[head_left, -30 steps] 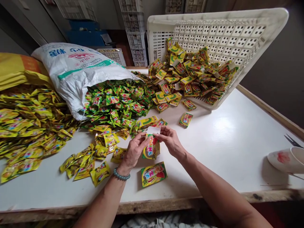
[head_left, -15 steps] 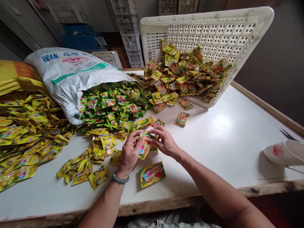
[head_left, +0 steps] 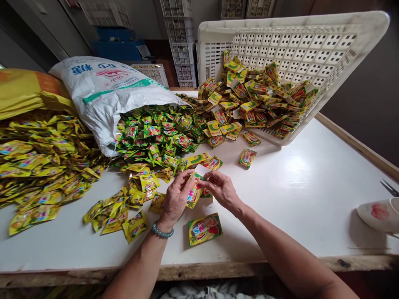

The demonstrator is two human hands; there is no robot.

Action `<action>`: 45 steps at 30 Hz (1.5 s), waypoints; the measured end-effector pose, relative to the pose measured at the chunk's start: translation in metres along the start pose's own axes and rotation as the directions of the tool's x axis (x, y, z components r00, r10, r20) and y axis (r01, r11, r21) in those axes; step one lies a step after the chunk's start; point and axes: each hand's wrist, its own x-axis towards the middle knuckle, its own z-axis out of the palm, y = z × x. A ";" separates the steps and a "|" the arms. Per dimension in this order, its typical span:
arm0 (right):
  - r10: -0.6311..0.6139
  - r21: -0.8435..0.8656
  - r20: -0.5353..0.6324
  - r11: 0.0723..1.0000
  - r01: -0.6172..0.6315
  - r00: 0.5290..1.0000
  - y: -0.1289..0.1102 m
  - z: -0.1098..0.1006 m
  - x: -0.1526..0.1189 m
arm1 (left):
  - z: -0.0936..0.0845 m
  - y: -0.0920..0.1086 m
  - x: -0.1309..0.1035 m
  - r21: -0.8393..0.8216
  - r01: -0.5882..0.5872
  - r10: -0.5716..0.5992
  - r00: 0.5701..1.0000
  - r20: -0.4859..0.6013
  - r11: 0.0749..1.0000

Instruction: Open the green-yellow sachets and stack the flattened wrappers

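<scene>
Your desk point(head_left: 296, 199) bears loose packets point(head_left: 152, 132) and a basket point(head_left: 293, 20) part-filled with boxes point(head_left: 249, 97). Your left hand point(head_left: 174, 199) grips one box point(head_left: 193, 195), flap point(head_left: 201, 169) unclosed, above the desk; your right hand point(head_left: 222, 189) touches its edge, pinch unclear.

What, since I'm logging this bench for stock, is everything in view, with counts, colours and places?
Table: one, white, beneath the goods
Basket: one, white, tilted, back right
Boxes: many, yellow-green, in and before basket
Held box: one, yellow-green, in left hand
Front box: one, yellow-green, near table edge
White sack: one, printed, back left
Green packets: many, green-red, at sack mouth
Yellow packets: many, yellow, left
Yellow packaging: count unclear, yellow-orange, far left
Cup: one, white, red flower, right
Pointed tool: one, dark, behind cup
Crates: several, whitish, background
Bracelet: one, blue-green, left wrist
Left hand: one, bare, centre
Right hand: one, bare, beside held box
</scene>
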 end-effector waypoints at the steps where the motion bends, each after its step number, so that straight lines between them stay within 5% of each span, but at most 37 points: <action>1: 0.016 0.039 0.000 0.999 -0.016 1.000 -0.002 0.000 0.000 | 0.000 0.001 0.000 -0.019 0.006 -0.006 1.000 0.007 1.000; 4: 0.049 0.081 0.020 0.995 -0.050 0.999 -0.009 -0.002 0.001 | 0.002 0.002 0.000 -0.096 0.043 -0.040 0.999 0.029 0.995; 10: -0.179 -0.253 0.094 0.947 0.197 0.979 -0.017 -0.003 -0.006 | 0.003 0.006 0.001 -0.352 0.176 -0.195 0.981 -0.020 0.919; 15: 0.062 -0.045 0.067 0.997 -0.059 0.996 -0.019 -0.002 -0.006 | 0.006 0.014 0.000 -0.396 0.195 -0.227 0.973 -0.035 0.897; 19: 0.203 0.246 0.062 0.946 -0.213 0.977 -0.019 -0.003 -0.001 | 0.007 0.019 -0.001 -0.410 0.238 -0.263 0.965 -0.005 0.880; 23: 0.230 0.208 0.079 0.948 -0.242 0.970 -0.021 -0.011 0.003 | 0.006 0.019 -0.001 -0.386 0.250 -0.272 0.962 -0.003 0.888; 27: 0.066 -0.086 0.043 0.994 -0.063 0.997 -0.022 -0.012 -0.001 | 0.006 0.019 0.000 -0.398 0.263 -0.286 0.958 0.003 0.879; 32: -0.181 -0.374 0.083 0.906 0.199 0.980 -0.019 -0.008 -0.006 | 0.007 0.020 0.001 -0.422 0.283 -0.319 0.947 -0.018 0.861; 39: 0.169 0.055 0.102 0.983 -0.175 0.980 -0.016 -0.012 0.003 | 0.006 0.022 -0.001 -0.432 0.331 -0.357 0.934 0.023 0.839; 45: 0.198 -0.055 0.147 0.980 -0.192 0.969 -0.021 -0.021 0.001 | 0.001 0.016 -0.001 -0.213 0.126 -0.143 0.987 -0.067 0.969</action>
